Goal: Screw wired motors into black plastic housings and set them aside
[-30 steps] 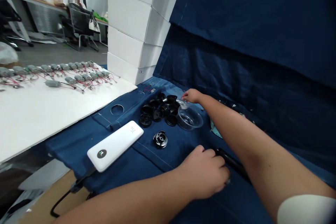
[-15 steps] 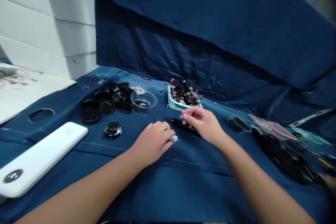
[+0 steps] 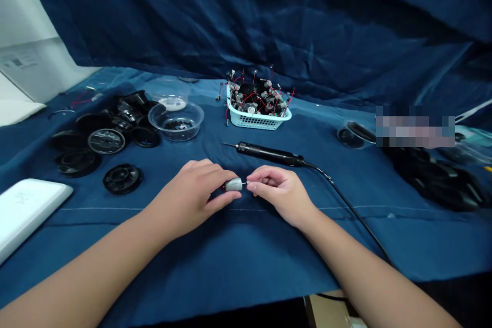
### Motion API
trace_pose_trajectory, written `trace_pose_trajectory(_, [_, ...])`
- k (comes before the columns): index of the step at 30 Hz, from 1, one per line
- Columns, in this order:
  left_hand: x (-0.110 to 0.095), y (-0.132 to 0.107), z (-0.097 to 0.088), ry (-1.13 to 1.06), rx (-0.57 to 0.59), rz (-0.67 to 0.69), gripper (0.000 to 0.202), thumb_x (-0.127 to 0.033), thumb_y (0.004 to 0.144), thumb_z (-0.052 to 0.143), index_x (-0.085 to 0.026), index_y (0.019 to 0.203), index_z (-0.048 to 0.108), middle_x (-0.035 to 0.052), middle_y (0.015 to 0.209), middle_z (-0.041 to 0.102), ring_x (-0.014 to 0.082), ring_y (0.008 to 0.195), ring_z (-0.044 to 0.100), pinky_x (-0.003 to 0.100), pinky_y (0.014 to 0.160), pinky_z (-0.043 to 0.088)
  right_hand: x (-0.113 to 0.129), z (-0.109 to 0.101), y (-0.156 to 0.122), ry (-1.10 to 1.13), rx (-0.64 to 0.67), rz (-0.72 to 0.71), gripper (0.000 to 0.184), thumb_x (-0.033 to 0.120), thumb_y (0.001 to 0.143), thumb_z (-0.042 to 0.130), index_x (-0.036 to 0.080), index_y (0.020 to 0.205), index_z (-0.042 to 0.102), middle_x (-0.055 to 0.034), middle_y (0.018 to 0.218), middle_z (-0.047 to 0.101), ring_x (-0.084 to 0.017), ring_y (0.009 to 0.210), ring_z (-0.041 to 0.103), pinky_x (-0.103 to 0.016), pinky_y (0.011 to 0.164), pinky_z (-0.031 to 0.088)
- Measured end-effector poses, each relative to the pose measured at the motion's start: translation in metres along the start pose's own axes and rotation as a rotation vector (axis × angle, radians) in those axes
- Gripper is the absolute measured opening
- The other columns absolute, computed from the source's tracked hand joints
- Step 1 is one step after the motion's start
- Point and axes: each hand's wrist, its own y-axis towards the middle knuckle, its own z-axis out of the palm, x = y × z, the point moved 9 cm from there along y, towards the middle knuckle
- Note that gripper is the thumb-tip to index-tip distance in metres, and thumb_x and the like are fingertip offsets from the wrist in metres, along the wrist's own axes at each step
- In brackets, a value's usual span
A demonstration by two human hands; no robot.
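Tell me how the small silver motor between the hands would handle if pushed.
The motor looks like a metal cylinder, so it would probably roll, though the blue cloth may slow it. Pinched by the left hand and right hand, it seems light and stiff.

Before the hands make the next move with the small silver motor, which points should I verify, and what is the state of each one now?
1. Small silver cylindrical motor is held in the fingers of the left hand: ok.
2. Right hand pinches the motor's shaft end: ok. Whether a separate tiny part is there: cannot tell.
3. Black pen-shaped tool with a cable lies on the blue cloth just behind both hands, untouched: ok.
4. Light-blue plastic basket of wired motors stands upright, apart from the hands: ok.
5. Clear plastic bowl stands upright beside the black round plastic parts: ok.
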Motion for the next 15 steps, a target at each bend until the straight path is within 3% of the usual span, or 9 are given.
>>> trace_pose_trajectory(6, [-0.008,-0.002,-0.002,-0.016,-0.01,0.039,0.026,-0.049,0.104,0.062,-0.031,0.122,0.068,-0.0048,0.102,0.074,0.0156,0.096,0.064,0.033,0.091,0.039,0.004,0.0,-0.008,0.027,0.017,-0.015,0.016,0.034,0.08,0.091,0.027,0.092,0.083,-0.001,0.092,0.077,-0.013,0.079,0.067,-0.024,0.068,0.053])
trace_pose_trajectory(11, [-0.014,-0.002,-0.005,-0.068,-0.002,0.044,0.025,-0.047,0.104,0.061,-0.031,0.122,0.07,-0.0049,0.1,0.075,0.0147,0.094,0.065,0.031,0.09,0.04,0.011,-0.004,-0.014,-0.068,-0.018,-0.078,0.012,0.034,0.083,0.088,0.028,0.093,0.084,-0.0015,0.093,0.078,-0.011,0.067,0.064,-0.024,0.058,0.051])
trace_pose_trajectory(15, [-0.017,-0.002,-0.007,-0.111,-0.006,0.054,0.026,-0.046,0.105,0.061,-0.03,0.123,0.071,-0.0033,0.099,0.076,0.0147,0.094,0.065,0.03,0.089,0.042,0.021,-0.005,-0.018,-0.145,-0.03,-0.193,0.007,0.032,0.09,0.083,0.026,0.094,0.084,-0.0027,0.095,0.079,-0.013,0.066,0.069,-0.026,0.057,0.056])
